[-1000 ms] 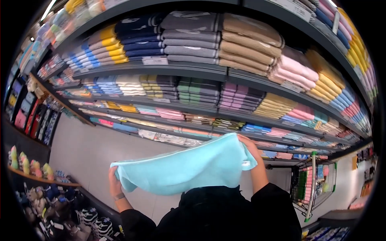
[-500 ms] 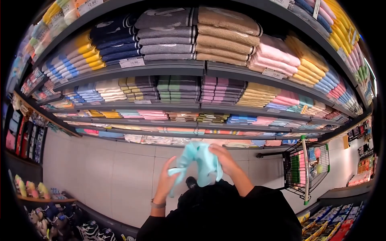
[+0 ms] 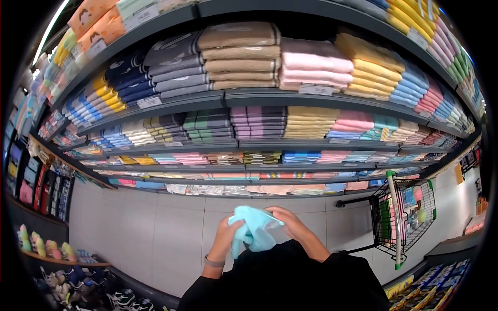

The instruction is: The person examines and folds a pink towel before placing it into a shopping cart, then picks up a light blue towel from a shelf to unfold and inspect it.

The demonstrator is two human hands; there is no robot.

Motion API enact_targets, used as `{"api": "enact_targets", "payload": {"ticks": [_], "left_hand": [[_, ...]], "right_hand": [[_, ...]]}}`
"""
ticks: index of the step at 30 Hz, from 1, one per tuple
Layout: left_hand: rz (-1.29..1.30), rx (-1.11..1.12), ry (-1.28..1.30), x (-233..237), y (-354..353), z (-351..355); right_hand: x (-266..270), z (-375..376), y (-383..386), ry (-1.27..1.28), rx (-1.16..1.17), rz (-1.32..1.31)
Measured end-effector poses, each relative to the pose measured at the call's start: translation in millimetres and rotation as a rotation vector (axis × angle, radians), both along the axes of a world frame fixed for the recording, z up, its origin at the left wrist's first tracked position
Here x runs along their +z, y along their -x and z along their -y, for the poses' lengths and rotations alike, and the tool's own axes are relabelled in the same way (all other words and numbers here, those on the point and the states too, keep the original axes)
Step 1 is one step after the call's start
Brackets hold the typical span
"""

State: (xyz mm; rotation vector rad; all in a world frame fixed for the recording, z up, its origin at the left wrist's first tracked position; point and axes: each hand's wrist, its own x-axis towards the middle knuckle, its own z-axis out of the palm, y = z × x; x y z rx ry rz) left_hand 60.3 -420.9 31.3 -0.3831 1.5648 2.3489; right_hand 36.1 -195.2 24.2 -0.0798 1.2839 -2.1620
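Towel shelves (image 3: 259,98), hands (image 3: 226,236) curled on bunched aqua cloth (image 3: 253,228), end drooping, long axis unclear

Shop, retail aisle. Long tiered shelving (image 3: 264,98) across 12 o'clock, packed with folded towels (image 3: 239,54) in neat stacks sorted by colour. Price labels (image 3: 149,101) on shelf edges, one at 10 o'clock. Wire shopping cart (image 3: 395,217) at 4 o'clock, goods (image 3: 418,194) inside. More stock (image 3: 123,297) at 7 o'clock, looks like footwear. Tiled floor (image 3: 176,220) along the aisle.
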Motion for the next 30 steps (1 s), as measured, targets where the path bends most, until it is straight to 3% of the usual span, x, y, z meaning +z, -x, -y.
{"api": "enact_targets", "payload": {"ticks": [2,4,8,14,20,26,30], "left_hand": [[-0.008,0.07,-0.107,7.9,-2.4,-11.0],[-0.024,0.123,-0.195,15.6,-4.6,-25.0],[0.038,0.141,-0.202,5.0,-19.4,-62.3],[0.09,0.022,-0.14,-1.6,-54.2,-117.3],[0.086,0.03,-0.022,3.9,-66.5,-139.3],[-0.164,-0.052,0.639,-1.9,-59.1,-110.7],[-0.267,0.081,0.998,-23.4,-57.2,-34.5]], "right_hand": [[-13.3,-24.0,-13.2,-0.062,-0.033,-0.135],[-20.0,-47.7,-24.9,0.035,-0.013,-0.141],[-18.8,-86.0,-43.0,0.005,-0.026,-0.209],[-22.1,-130.3,-53.4,-0.16,0.193,-0.14],[-26.3,-142.3,-72.0,-0.235,0.013,-0.133],[-28.4,-192.3,-60.9,-0.395,-0.365,-0.072],[-27.6,-235.5,-52.0,-0.326,-0.782,-0.067]]}}
